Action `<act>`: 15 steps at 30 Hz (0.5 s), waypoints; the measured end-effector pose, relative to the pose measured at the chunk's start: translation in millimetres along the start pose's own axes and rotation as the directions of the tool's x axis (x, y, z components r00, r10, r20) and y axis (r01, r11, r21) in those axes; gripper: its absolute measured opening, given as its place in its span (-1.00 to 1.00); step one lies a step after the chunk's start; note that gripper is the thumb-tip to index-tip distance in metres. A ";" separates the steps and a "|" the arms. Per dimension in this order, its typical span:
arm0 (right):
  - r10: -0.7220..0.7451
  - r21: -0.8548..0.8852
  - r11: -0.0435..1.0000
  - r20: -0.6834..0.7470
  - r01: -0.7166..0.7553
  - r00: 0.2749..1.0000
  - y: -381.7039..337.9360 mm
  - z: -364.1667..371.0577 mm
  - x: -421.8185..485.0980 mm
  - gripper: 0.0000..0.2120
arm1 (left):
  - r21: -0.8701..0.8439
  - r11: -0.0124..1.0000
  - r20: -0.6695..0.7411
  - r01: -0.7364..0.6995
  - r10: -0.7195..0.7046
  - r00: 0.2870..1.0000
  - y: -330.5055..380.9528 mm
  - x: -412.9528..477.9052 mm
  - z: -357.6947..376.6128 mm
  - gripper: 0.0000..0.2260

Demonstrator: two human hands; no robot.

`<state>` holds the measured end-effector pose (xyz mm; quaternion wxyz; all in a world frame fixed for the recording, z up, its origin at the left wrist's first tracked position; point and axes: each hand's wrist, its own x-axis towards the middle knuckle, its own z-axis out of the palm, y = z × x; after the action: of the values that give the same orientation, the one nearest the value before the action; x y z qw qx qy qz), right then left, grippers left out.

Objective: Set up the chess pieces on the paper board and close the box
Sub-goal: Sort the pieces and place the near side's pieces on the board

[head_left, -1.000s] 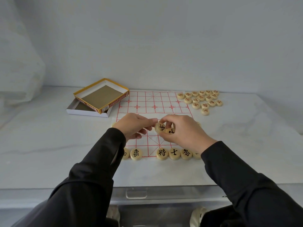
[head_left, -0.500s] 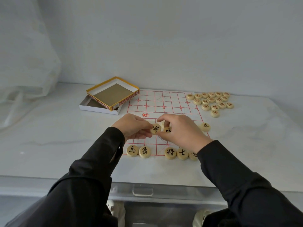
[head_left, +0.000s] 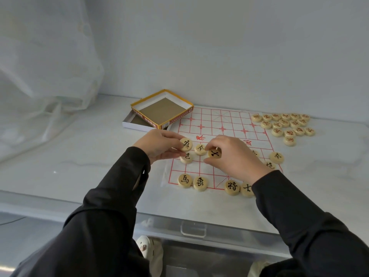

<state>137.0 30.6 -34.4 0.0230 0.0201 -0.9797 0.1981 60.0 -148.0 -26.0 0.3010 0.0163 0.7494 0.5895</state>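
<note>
Paper board [head_left: 219,124]: I am filling its near half; back row [head_left: 199,182] partly laid.
Box [head_left: 161,110]: lying open at the far-left corner.
Red pieces [head_left: 283,124]: waiting heaped off-board.
Left hand [head_left: 157,144] and right hand [head_left: 233,154]: each pinching one black piece [head_left: 186,144] above mid-board.

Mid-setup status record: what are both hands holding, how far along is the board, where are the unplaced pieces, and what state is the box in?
left hand: pinches a black-marked piece
right hand: pinches a second black-marked piece
paper board: black pieces on near half only
red-marked pieces: heaped off the board, far right
box: open, yellow-rimmed half resting on white half
</note>
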 end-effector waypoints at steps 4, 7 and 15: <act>0.015 -0.025 1.000 0.009 -0.015 1.000 4.3 0.5 -5.3 -0.70 | 0.181 0.983 -0.029 -0.030 0.036 0.999 6.6 -1.6 -10.0 -0.94; 0.003 -0.022 1.000 0.041 -0.003 0.999 -4.3 11.1 -1.6 -0.69 | 0.337 0.941 -0.036 0.019 -0.008 0.999 -0.9 -5.6 -26.8 -0.96; -0.006 -0.030 1.000 0.053 0.007 0.999 -4.0 12.6 -4.6 -0.67 | 0.588 0.795 0.030 0.152 -0.210 0.977 -14.9 -3.6 -24.5 -0.97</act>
<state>141.3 22.1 -44.7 -0.0017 0.0282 -0.9828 0.1827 56.4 -175.3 -34.7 0.3711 0.0634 0.8769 0.2989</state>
